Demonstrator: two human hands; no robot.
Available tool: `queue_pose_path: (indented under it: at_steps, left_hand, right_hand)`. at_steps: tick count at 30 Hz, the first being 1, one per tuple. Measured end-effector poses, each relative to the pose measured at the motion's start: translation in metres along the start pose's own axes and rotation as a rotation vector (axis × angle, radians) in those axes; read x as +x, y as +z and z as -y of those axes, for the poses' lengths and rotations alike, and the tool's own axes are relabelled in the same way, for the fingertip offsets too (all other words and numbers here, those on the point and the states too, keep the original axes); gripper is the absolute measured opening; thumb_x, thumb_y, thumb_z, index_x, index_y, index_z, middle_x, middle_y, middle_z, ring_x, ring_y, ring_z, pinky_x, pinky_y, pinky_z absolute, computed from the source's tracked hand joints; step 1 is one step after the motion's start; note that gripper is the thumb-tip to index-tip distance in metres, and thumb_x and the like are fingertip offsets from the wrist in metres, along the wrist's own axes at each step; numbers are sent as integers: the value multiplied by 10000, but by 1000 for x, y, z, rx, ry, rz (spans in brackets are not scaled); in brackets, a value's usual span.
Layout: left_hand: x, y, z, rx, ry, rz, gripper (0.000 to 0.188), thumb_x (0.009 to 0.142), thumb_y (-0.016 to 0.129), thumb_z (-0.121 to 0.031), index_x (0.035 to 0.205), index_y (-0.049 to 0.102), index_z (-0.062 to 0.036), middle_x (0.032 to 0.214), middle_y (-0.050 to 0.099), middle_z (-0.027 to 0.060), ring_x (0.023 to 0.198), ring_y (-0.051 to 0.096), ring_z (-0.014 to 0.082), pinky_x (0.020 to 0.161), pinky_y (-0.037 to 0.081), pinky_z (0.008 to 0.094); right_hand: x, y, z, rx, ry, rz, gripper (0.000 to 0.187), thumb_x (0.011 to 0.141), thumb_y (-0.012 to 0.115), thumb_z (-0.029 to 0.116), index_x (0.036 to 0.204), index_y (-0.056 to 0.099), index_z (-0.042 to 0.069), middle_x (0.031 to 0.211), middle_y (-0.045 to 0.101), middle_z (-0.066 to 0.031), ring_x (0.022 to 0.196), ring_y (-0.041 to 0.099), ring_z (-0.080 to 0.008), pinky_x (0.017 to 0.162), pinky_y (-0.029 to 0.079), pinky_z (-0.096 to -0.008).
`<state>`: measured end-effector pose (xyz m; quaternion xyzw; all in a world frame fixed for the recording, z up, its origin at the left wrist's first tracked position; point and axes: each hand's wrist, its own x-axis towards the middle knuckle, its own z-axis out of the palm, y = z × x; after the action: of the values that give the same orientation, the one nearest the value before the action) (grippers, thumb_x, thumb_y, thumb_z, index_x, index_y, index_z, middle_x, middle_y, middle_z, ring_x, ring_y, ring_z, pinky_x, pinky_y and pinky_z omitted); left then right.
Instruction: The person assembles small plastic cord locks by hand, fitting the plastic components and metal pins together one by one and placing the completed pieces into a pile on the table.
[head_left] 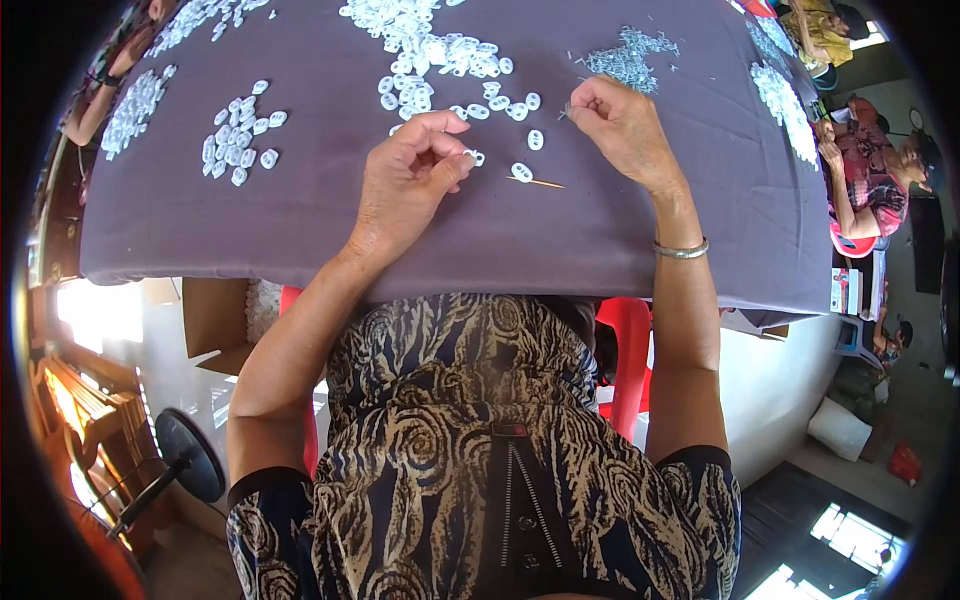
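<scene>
Fingers of the left hand (408,180) are pinched on a small white piece (477,158) over the grey-purple cloth (300,225); a thin metal pin (566,111) is apparently pinched by the right hand (625,125). Pin could be dropped if gripped loosely; metal pile (630,62) could be scattered if brushed by right knuckles.

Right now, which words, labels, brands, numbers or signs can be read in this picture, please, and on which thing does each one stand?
None can be read.
Package near the tablecloth's right corner: coloured marks, too small and blurred to read.
White pieces: too small to tell whether they carry any lettering.
Tablecloth: no writing seen.
</scene>
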<state>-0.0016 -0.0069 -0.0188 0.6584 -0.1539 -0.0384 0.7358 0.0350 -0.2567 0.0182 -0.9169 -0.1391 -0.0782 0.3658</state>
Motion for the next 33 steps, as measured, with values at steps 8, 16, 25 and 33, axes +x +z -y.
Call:
queue_pose_path:
  at_steps: [8, 16, 25, 33]
  left_hand:
    - [2, 2, 2, 6, 53, 17, 218, 835, 601, 21, 1046, 564, -18, 750, 568, -34, 645, 483, 18, 578, 448, 182]
    - [1, 1, 5, -6, 77, 23, 215, 830, 604, 30, 1036, 566, -17, 744, 557, -41, 634, 469, 12, 566, 432, 172]
    - [0, 2, 6, -27, 81, 7, 219, 831, 601, 33, 1038, 568, -31, 740, 554, -49, 628, 463, 9, 561, 425, 168]
    - [0, 0, 5, 55, 55, 6, 290, 827, 624, -3, 1106, 564, -53, 773, 580, -24, 656, 506, 37, 589, 459, 188]
  right_hand:
    - [12, 12, 2, 196, 65, 27, 42, 828, 576, 37, 797, 551, 24, 690, 532, 44, 637, 455, -27, 571, 375, -192]
    - [11, 25, -8, 144, 33, -18, 26, 828, 558, -10, 828, 558, 16, 730, 594, 16, 698, 542, -35, 632, 435, -191]
    - [0, 32, 25, 243, 18, -37, 118, 831, 573, -19, 934, 607, 27, 760, 608, 22, 711, 555, -38, 649, 444, -189]
    - [-10, 48, 62, 301, -25, 117, 142, 858, 571, -8, 990, 604, 34, 787, 596, 29, 721, 542, -25, 633, 444, -183]
